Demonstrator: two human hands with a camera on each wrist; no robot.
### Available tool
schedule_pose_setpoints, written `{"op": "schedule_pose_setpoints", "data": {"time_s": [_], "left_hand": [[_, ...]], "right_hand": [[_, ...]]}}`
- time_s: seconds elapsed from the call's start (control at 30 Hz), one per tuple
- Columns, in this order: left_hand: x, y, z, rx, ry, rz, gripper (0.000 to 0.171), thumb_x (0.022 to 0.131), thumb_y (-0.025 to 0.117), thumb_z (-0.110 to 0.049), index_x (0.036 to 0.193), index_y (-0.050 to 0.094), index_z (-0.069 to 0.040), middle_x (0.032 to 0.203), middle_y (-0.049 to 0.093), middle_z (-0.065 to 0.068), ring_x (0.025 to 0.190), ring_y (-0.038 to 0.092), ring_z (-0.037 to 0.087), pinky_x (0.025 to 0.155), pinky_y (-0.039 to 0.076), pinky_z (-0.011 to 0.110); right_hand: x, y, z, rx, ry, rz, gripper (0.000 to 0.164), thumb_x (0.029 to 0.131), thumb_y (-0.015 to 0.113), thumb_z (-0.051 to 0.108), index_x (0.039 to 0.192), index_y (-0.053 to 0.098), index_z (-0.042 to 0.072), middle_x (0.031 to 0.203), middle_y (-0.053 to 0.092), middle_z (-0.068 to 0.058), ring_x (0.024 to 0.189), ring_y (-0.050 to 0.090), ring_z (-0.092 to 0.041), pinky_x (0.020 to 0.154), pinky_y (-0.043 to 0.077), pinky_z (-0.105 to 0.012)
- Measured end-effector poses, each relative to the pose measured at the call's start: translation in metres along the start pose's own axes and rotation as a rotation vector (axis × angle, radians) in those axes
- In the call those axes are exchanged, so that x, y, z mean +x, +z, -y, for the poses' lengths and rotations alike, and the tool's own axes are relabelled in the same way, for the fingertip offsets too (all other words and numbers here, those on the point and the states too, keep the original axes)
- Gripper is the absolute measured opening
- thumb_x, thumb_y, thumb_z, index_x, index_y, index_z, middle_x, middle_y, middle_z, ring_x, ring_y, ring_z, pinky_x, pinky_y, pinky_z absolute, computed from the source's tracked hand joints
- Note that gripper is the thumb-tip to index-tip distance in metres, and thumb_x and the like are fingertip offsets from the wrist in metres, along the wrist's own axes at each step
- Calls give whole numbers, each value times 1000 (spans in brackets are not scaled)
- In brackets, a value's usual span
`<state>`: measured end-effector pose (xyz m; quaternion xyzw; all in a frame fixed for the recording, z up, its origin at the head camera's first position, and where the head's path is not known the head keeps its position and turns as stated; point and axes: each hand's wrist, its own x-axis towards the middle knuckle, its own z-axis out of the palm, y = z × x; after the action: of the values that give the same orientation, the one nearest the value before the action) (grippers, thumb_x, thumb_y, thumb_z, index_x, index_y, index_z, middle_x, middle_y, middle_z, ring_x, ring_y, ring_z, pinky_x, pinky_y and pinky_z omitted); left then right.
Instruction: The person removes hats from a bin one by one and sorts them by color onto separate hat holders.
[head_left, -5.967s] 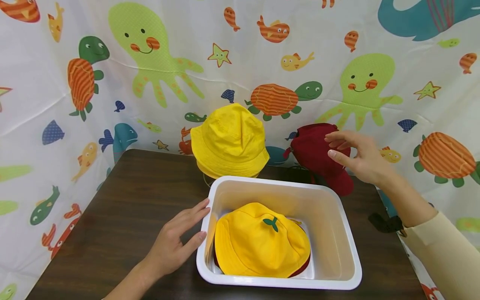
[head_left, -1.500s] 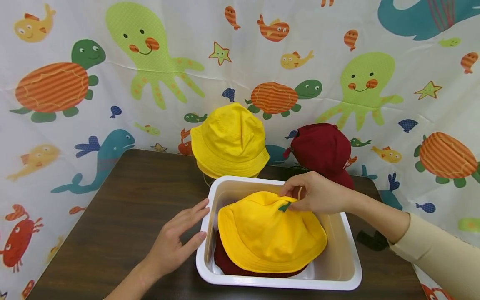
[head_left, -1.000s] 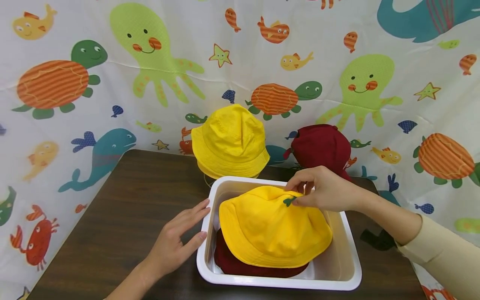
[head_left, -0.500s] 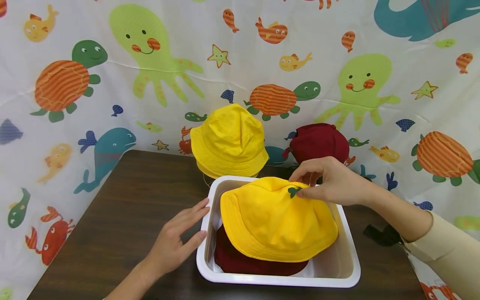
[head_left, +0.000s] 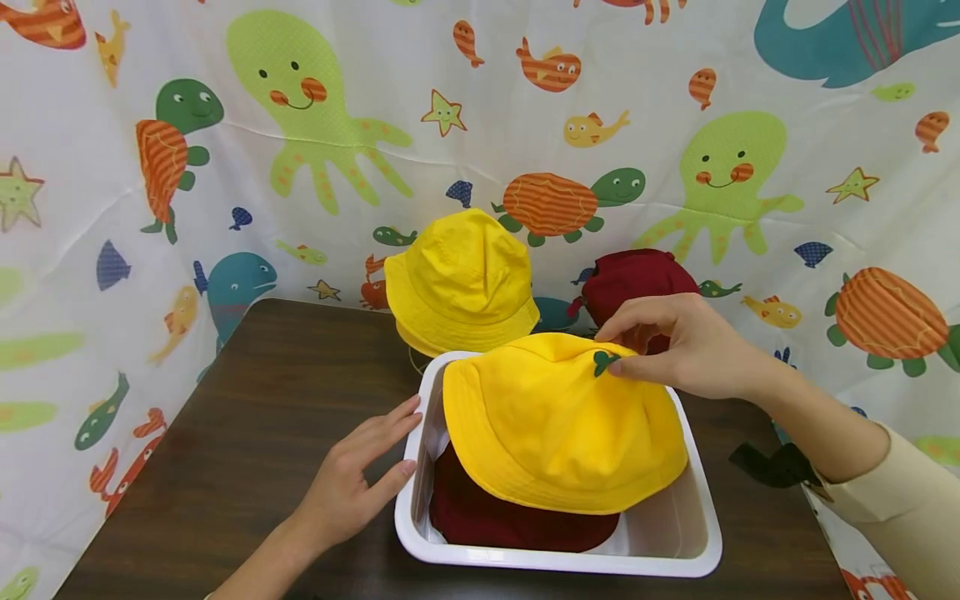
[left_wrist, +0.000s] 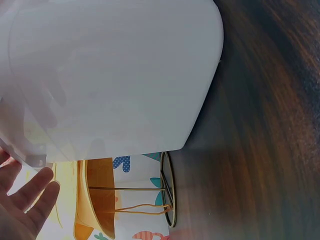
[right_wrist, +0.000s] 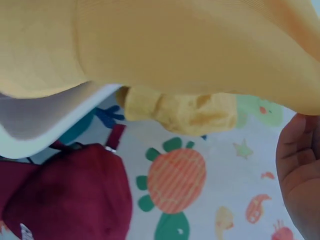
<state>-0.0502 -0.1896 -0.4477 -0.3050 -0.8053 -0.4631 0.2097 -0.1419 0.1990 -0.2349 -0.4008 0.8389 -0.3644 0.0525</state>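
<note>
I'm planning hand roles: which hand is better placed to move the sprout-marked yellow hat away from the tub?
Probably the right hand: it pinches the yellow hat by the green sprout, over the white tub. The left hand is at the tub's rim, apart from that hat.

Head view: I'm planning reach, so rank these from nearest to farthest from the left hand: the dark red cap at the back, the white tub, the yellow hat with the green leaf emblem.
1. White tub: its left rim touches the left hand.
2. Yellow hat: over the tub, pinched by the right hand.
3. Dark red cap: back right, partly behind the right hand.
</note>
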Motion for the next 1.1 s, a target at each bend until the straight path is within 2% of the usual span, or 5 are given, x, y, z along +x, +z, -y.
{"op": "schedule_pose_setpoints", "data": {"time_s": [0.13, 0.4, 0.77, 0.97, 1.1], "left_hand": [[0, 1, 0, -11, 12, -9, 61, 82, 76, 6, 142, 64, -2, 150, 59, 14, 129, 61, 20, 113, 40, 21], [1, 1, -1, -22, 18, -13, 61, 82, 75, 6, 141, 64, -2, 150, 59, 15, 129, 61, 20, 113, 41, 21], [0, 1, -2, -15, 13, -12, 60, 82, 75, 6, 141, 65, -2, 149, 59, 15, 128, 62, 21, 113, 41, 21], [0, 1, -3, -15, 5, -11, 61, 82, 76, 6, 141, 65, -3, 150, 59, 14, 127, 62, 19, 113, 40, 20], [0, 0, -2, -14, 13, -16, 61, 82, 76, 6, 141, 65, -3, 150, 59, 14, 127, 62, 19, 112, 40, 20]], "right_hand": [[1, -8, 5, -14, -35, -38, 32, 85, 83, -3, 108, 78, 19, 97, 74, 8, 79, 62, -14, 61, 56, -28], [7, -18, 17, -14, -91, -95, 35, 82, 82, -10, 109, 78, 12, 99, 74, 3, 83, 64, -15, 69, 60, -26], [24, -29, 23, 22, -78, -237, 29, 81, 79, -18, 107, 76, -3, 100, 75, -4, 79, 68, -19, 73, 61, -24], [33, -33, 23, 50, -17, -327, 25, 85, 79, -13, 108, 77, -4, 99, 76, -3, 78, 68, -20, 74, 60, -22], [42, -37, 21, 63, -39, -370, 23, 87, 79, -10, 109, 76, -5, 99, 76, -3, 78, 67, -21, 74, 59, -21]]}}
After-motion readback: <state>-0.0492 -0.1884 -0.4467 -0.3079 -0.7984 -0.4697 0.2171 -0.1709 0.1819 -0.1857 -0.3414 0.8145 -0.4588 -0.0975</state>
